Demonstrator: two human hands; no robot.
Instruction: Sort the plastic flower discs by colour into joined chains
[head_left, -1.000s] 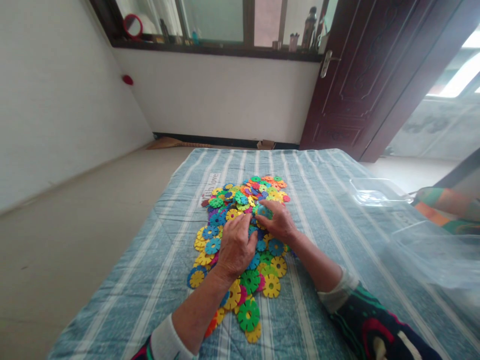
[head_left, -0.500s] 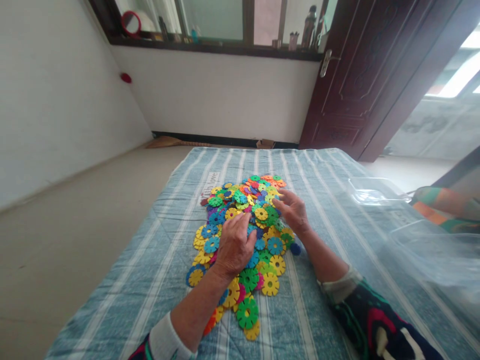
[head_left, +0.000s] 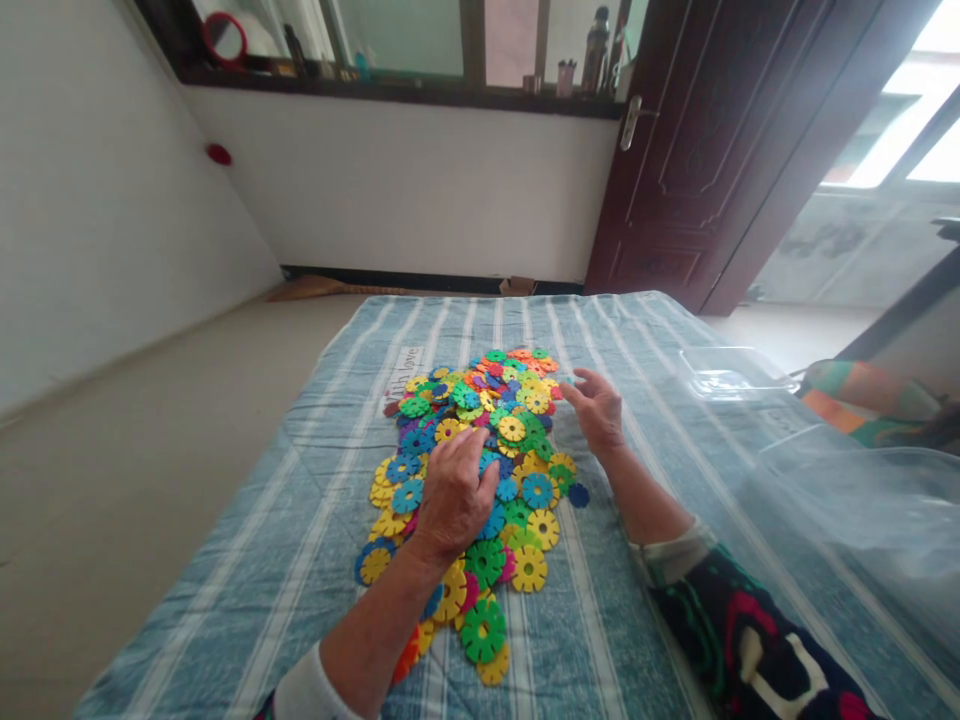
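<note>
Right, starting at the left: the left hand [head_left: 450, 495] lies palm-down on the near half of the pile of discs [head_left: 517, 470], fingers bent over blue and yellow ones. Whether it has one pinched underneath, I cannot tell. The pile itself, flat plastic flower-shaped discs in green, yellow, blue, orange and pink, is spread across the middle of the striped blue quilt [head_left: 322, 520], thicker at the far end and thinning toward the person.

Over to the right hand [head_left: 598, 410]: it sits just off the far right edge of the pile, fingers loosely spread and released, with nothing clearly gripped. A lone blue disc [head_left: 577, 494] lies just beside that wrist.

This looks like rummaging through the pile. A pick from here would call for pinching one rim without dragging its neighbours.

Farther right, well apart from the discs, stands a clear plastic box [head_left: 862, 500].
</note>
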